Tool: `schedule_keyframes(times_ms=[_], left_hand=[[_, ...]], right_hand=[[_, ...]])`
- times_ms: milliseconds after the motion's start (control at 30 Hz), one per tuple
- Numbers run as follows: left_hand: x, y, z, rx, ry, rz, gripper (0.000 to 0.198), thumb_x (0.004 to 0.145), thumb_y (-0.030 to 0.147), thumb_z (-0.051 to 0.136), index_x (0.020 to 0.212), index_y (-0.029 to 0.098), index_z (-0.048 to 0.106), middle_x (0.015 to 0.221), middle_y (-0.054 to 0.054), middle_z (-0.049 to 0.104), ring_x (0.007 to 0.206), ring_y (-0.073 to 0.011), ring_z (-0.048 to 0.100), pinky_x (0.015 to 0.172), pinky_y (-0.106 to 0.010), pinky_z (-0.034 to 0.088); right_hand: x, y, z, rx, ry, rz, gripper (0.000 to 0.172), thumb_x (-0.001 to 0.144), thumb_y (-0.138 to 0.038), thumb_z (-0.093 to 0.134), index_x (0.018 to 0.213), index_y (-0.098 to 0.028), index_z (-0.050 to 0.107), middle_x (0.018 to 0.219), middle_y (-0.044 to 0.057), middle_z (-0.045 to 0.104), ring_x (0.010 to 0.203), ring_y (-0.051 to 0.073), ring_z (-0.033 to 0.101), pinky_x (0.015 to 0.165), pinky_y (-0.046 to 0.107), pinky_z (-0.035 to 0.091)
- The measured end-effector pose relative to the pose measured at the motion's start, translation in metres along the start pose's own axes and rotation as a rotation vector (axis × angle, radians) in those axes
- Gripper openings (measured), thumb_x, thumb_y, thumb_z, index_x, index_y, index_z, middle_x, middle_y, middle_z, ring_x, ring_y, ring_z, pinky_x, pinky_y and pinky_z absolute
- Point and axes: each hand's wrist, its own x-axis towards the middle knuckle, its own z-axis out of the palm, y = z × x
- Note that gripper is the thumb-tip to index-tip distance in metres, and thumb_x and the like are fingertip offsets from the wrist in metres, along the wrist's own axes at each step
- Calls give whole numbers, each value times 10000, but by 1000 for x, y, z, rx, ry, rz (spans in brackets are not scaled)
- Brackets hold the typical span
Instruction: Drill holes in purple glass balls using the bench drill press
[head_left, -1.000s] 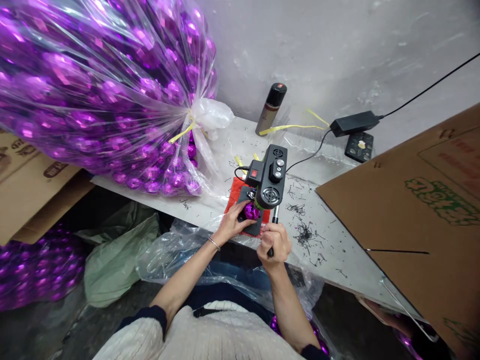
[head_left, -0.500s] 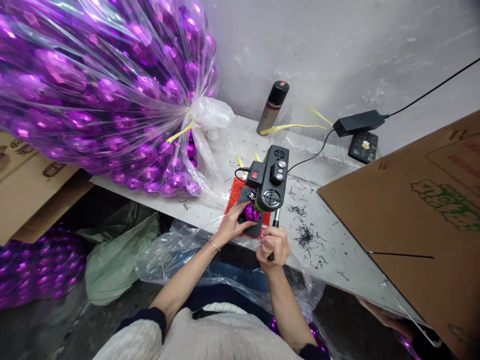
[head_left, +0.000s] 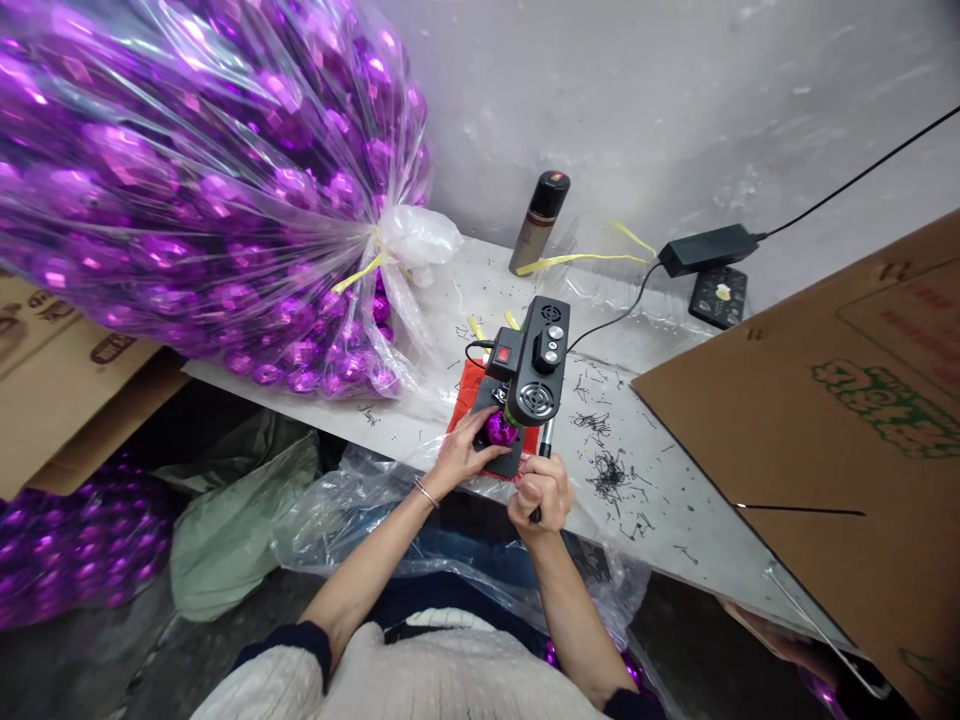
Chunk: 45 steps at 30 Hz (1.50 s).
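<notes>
A shiny purple ball (head_left: pixel 501 429) sits on the dark base of a small black machine (head_left: pixel 541 360), under its overhanging head. My left hand (head_left: pixel 466 452) grips the ball between thumb and fingers from the near left side. At the machine's right, my right hand (head_left: pixel 543 492) is wrapped round the black grip of a lever (head_left: pixel 546 440) with a silver rod. Under the base lies a red mat (head_left: pixel 466 392). The machine's head hides the upper right part of the ball.
A large clear bag (head_left: pixel 247 200) of purple balls fills the left. Behind the machine stand a spray can (head_left: pixel 540 222) and a black power adapter (head_left: pixel 709 250). Black bits (head_left: pixel 609 475) litter the white table (head_left: pixel 675 510). A cardboard box (head_left: pixel 825 420) is at right.
The view has shifted slightly, so most things sit a little farther left or lower. Both hands keep their hold on the ball and the lever.
</notes>
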Motion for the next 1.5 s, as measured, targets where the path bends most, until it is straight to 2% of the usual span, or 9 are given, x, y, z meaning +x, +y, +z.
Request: schedule_keyframes(times_ms=[367, 633, 733, 867, 1033, 1167, 1267, 1400, 1500], left_hand=[[-2, -4, 3, 21, 10, -23, 630, 795, 373, 780, 1356, 204, 547, 1323, -121, 645, 1238, -272, 610, 1092, -463, 464], [0, 3, -1, 36, 45, -19, 635, 794, 421, 773, 1349, 208, 551, 1287, -121, 662, 1213, -275, 624, 1067, -471, 487], [-23, 13, -12, 126, 76, 103, 675, 778, 500, 765, 1350, 213, 548, 1223, -125, 689, 1165, -284, 651, 1075, -506, 477], [-90, 23, -18, 289, -135, 328, 818, 710, 615, 755, 1368, 183, 529, 1187, -159, 701, 1086, -293, 694, 935, -432, 580], [-134, 17, -9, 426, -163, 249, 794, 714, 673, 703, 1311, 167, 567, 1149, -152, 715, 1005, -279, 728, 839, -375, 622], [-65, 13, -47, 365, 106, 237, 304, 1004, 361, 467, 1219, 226, 634, 1032, -84, 744, 999, -209, 721, 911, -343, 597], [26, 11, -102, 564, 321, 44, 373, 993, 150, 360, 1252, 194, 624, 1183, -135, 693, 1139, -240, 661, 1008, -403, 539], [126, 8, -155, 958, 197, -397, 419, 892, -6, 369, 1238, 56, 596, 1239, -241, 618, 1194, -313, 597, 976, -429, 501], [160, 8, -165, 1043, 169, -499, 405, 901, -3, 330, 1209, 15, 593, 1241, -284, 581, 1171, -341, 591, 917, -423, 500]], right_hand=[[-6, 6, 5, -79, -51, -104, 251, 980, -205, 392, 741, -213, 469, 713, 13, 551, 630, 116, 508, 580, 245, 427], [60, -29, -22, -57, -104, 155, 226, 909, -68, 472, 732, -203, 511, 714, 11, 613, 654, 111, 573, 607, 239, 429], [67, -31, -25, -51, -96, 162, 217, 905, -64, 484, 745, -202, 534, 707, 13, 618, 668, 118, 593, 623, 244, 437], [54, -26, -22, -60, -115, 119, 212, 898, -49, 469, 770, -198, 548, 709, 18, 622, 670, 123, 601, 617, 242, 441], [44, -23, -19, -69, -112, 85, 216, 883, -21, 476, 778, -198, 542, 725, 17, 623, 661, 115, 598, 612, 233, 441], [45, -24, -19, -73, -89, 59, 225, 882, -21, 481, 760, -200, 543, 717, 14, 622, 657, 117, 606, 601, 232, 441], [45, -24, -17, -77, -85, 59, 231, 882, -24, 486, 746, -201, 541, 715, 10, 625, 637, 112, 599, 588, 231, 437], [44, -23, -17, -77, -97, 51, 234, 878, -10, 487, 753, -203, 532, 715, 10, 617, 631, 109, 588, 579, 228, 439], [43, -23, -18, -65, -111, 51, 235, 881, -9, 477, 758, -203, 525, 717, 11, 605, 640, 109, 586, 585, 225, 445]])
